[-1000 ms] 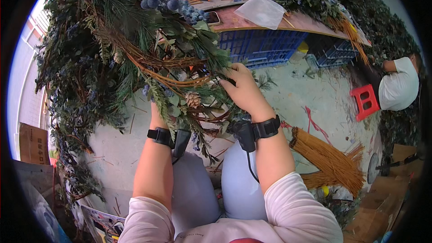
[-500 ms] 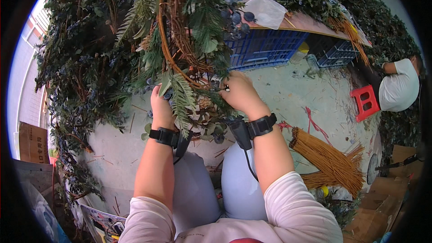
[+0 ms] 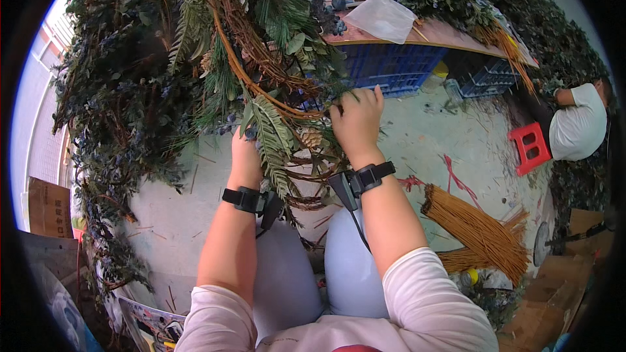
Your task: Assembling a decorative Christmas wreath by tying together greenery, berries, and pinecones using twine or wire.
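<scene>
A twig wreath [image 3: 233, 58] hangs tilted in front of me, its bare vine hoops dressed with fern leaves, pine needles, blue berries and a pine cone [image 3: 311, 137]. On its lower left side my left hand [image 3: 246, 160] is closed round it, the fingertips hidden behind a fern leaf [image 3: 270, 132]. At the right side of the lower hoop, my right hand [image 3: 358, 124] pinches some greenery of the wreath between thumb and bent fingers, with one finger sticking up. Both wrists carry black strapped devices.
Dense berry garlands [image 3: 124, 85] hang at the left. A table edge [image 3: 450, 39] with blue crates [image 3: 391, 68] beneath stands ahead. Bundled brown sticks [image 3: 476, 228] lie on the floor at right. Beyond, a person [image 3: 580, 120] sits by a red stool [image 3: 529, 148].
The wreath has swung left and tilted, showing more of its lower hoops. My right hand has turned upward, moved slightly right and raised a finger; my left hand has shifted slightly right and down.
</scene>
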